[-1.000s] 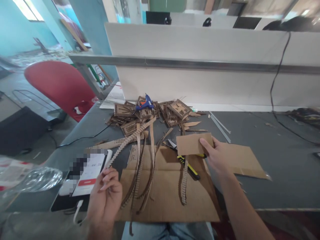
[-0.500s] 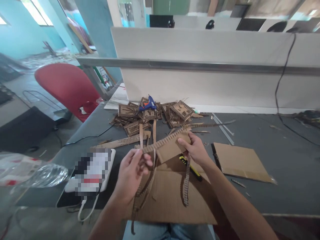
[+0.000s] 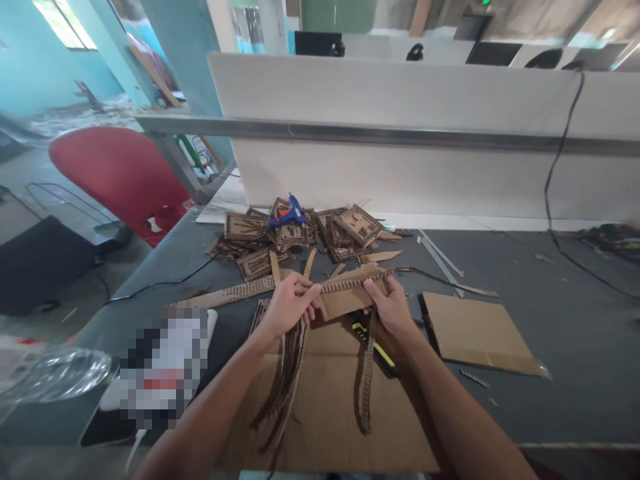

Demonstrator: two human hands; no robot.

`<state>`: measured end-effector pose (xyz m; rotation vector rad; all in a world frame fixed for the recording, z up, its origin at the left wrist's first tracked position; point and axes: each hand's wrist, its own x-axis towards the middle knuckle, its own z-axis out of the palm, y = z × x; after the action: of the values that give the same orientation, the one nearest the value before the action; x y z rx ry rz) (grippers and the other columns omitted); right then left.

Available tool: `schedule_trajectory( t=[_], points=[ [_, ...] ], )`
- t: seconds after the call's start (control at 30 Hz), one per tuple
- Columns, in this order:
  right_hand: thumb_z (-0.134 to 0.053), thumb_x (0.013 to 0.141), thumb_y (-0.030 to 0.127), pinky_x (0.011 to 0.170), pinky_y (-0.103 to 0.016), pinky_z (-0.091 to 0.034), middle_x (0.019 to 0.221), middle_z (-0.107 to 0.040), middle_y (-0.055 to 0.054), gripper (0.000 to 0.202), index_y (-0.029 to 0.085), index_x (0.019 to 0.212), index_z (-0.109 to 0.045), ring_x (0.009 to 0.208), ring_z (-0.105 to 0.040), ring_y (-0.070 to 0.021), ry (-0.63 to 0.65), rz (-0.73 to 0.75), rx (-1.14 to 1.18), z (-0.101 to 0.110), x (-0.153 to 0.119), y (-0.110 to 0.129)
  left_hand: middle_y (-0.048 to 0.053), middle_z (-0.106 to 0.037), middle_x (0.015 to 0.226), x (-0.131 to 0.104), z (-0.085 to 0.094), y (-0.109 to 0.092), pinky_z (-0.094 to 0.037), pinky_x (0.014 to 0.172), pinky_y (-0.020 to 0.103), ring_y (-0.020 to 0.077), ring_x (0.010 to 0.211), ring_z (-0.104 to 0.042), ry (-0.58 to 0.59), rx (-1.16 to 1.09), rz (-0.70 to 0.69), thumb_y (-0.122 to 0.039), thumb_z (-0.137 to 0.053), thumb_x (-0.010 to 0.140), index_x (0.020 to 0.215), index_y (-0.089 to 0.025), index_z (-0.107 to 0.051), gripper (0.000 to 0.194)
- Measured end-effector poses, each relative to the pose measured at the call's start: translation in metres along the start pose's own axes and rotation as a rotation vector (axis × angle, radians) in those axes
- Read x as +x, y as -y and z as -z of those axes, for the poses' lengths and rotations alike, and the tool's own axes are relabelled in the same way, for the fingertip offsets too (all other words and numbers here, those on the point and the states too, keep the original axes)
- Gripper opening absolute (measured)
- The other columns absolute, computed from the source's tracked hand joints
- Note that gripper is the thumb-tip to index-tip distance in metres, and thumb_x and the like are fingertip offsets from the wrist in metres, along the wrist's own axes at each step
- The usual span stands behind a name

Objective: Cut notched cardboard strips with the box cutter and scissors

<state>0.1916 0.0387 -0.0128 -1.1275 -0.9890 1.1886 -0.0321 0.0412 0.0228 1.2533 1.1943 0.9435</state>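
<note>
My left hand [image 3: 294, 305] pinches the left end of a corrugated cardboard strip [image 3: 345, 285], with more long strips [image 3: 289, 373] hanging below its fingers. The strip lies across a small cardboard piece [image 3: 345, 302]. At the right side of that piece, my right hand [image 3: 389, 299] grips it together with the strip, whose free end trails off to the right. Another corrugated strip [image 3: 367, 380] hangs under my right hand. Beneath both hands is a large cardboard sheet [image 3: 345, 413], and a black and yellow cutter [image 3: 383, 353] rests on it.
Behind my hands, a blue glue gun [image 3: 290, 213] lies on a pile of small cardboard frames [image 3: 250, 225]. A phone [image 3: 170, 367] on a white object and a plastic bottle [image 3: 75, 373] are at the left. A cardboard panel [image 3: 480, 327] lies right.
My left hand has moved right and up, closer to my right hand. The strip has turned more level and lies lower across the small piece. The view has shifted slightly.
</note>
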Motion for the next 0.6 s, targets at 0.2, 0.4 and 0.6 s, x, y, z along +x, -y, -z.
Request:
schedule_trajectory(
  t=[0.2, 0.4, 0.6],
  points=[
    [-0.081, 0.070, 0.053, 0.034, -0.026, -0.049, 0.066, -0.067, 0.000, 0.038, 0.019, 0.083, -0.069, 0.048, -0.056, -0.0145, -0.110, -0.005, -0.043, -0.001, -0.005, -0.004, -0.004, -0.060, 0.057, -0.006, -0.004, 0.016, -0.038, 0.036, 0.016, 0.0073, 0.039, -0.053, -0.126, 0.198, -0.129, -0.045, -0.068, 0.086, 0.086, -0.018, -0.057, 0.029],
    [-0.078, 0.074, 0.055, 0.041, -0.025, -0.048, 0.061, -0.064, 0.002, 0.038, 0.018, 0.076, -0.068, 0.049, -0.053, -0.0126, -0.161, 0.007, -0.060, -0.002, -0.010, -0.005, -0.001, -0.065, 0.071, -0.011, -0.010, 0.014, -0.054, 0.048, 0.024, 0.0116, 0.048, -0.061, -0.054, 0.027, -0.134, -0.040, -0.065, 0.088, 0.100, -0.017, -0.062, 0.026],
    [-0.080, 0.079, 0.040, 0.075, -0.028, -0.056, 0.102, -0.075, -0.002, 0.037, 0.025, 0.110, -0.069, 0.086, -0.068, -0.0176, -0.042, 0.094, 0.020, 0.002, -0.011, 0.007, 0.001, -0.071, 0.070, -0.010, -0.006, 0.016, -0.054, 0.054, 0.022, 0.0129, 0.057, -0.065, -0.152, 0.143, -0.236, -0.037, -0.068, 0.086, 0.096, -0.018, -0.072, 0.022]
  ],
)
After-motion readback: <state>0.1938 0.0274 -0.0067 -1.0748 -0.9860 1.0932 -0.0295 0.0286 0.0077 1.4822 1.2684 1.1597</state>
